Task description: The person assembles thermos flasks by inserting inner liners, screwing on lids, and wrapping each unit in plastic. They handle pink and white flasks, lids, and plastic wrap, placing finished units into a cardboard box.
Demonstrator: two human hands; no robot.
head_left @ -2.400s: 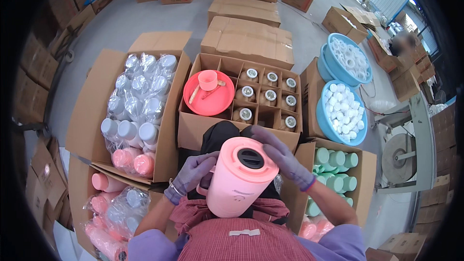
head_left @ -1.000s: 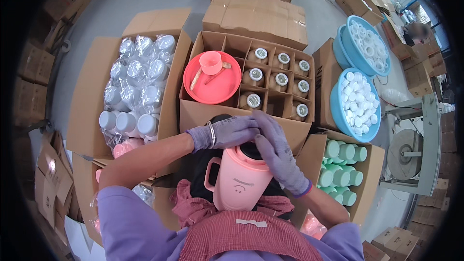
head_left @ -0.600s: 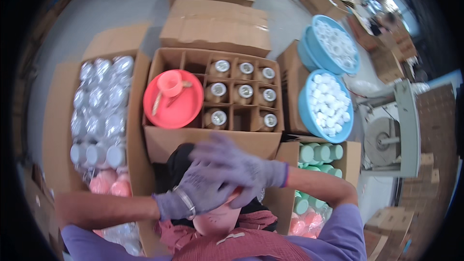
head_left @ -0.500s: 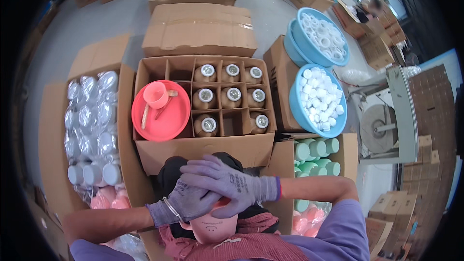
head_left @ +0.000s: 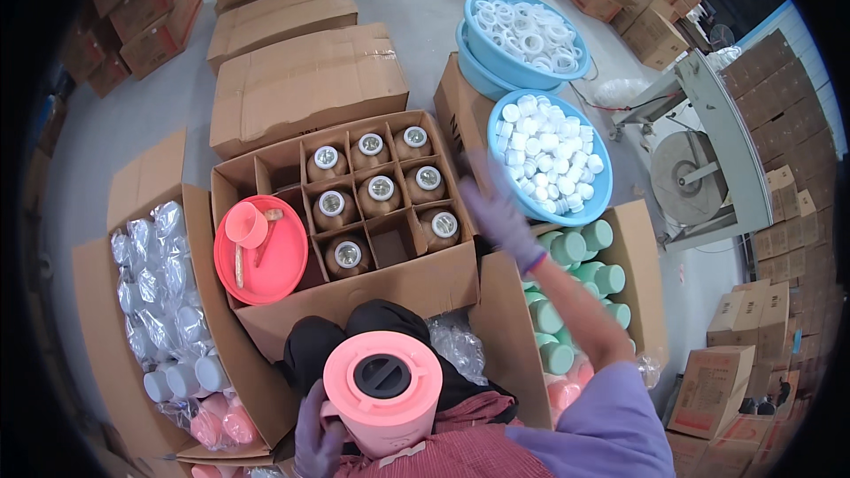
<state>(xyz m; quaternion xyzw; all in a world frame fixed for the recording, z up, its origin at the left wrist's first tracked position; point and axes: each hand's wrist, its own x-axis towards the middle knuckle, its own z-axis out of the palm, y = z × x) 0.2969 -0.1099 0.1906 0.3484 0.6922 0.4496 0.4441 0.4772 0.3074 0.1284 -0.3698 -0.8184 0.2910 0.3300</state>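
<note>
A pink jug (head_left: 394, 416) with a black round stopper (head_left: 382, 376) in its top stands in my lap. My left hand (head_left: 317, 438), in a grey-purple glove, is closed at the jug's handle on the left side. My right hand (head_left: 503, 221), in a matching glove, is stretched forward and smeared by motion, so its fingers are unclear. It is nearest to a blue basin (head_left: 606, 184) heaped with small white caps (head_left: 549, 155). Ahead stands a divided cardboard box (head_left: 381, 288) holding several silver-mouthed bottles (head_left: 381, 188).
A red plate (head_left: 288, 270) with a pink cup (head_left: 246, 226) rests on the box's left part. Open cartons flank me, with plastic-wrapped clear items (head_left: 164, 288) on the left and green cups (head_left: 558, 356) on the right. Another blue basin (head_left: 567, 71) holds white rings. A grey machine (head_left: 730, 168) stands right.
My hands have parted from the jug's top, baring the black stopper. The left has moved down to the handle, the right forward toward the caps. The whole view has shifted and tilted.
</note>
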